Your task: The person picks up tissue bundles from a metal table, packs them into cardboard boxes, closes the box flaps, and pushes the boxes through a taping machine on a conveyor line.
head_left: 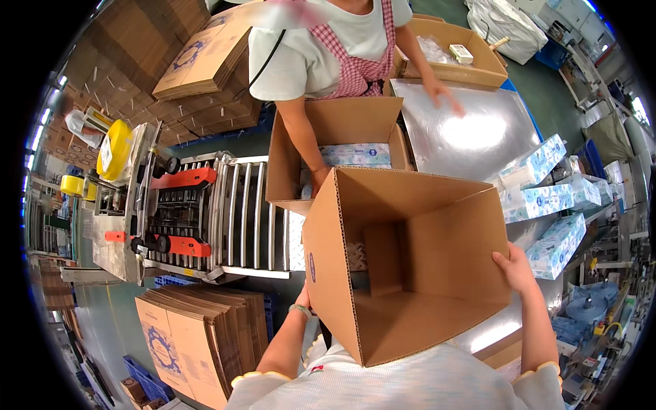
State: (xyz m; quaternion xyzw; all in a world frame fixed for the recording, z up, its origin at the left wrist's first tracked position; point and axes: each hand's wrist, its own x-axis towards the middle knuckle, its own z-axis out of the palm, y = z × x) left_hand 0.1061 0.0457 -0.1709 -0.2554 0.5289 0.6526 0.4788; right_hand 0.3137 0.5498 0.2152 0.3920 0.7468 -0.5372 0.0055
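Observation:
An open-topped brown cardboard box (451,266) is held up in front of my body, its opening tilted toward me. On its right wall my right hand (516,268) grips, with the thumb at the edge. At the left wall my left hand (304,297) supports the box; its fingers are mostly hidden behind the cardboard. Beyond it stands a second open carton (294,157), with blue-and-white packs (359,155) inside. A co-worker in a checked apron has one hand (320,179) in that carton and the other, blurred, over the metal table.
A roller conveyor (246,212) with a red-armed, yellow-reeled machine (183,246) lies left. Flattened cartons (198,342) are stacked at lower left, more (205,51) at upper left. Right of the shiny metal table (465,137) lie several blue-and-white packs (547,201). An open carton (478,68) stands behind.

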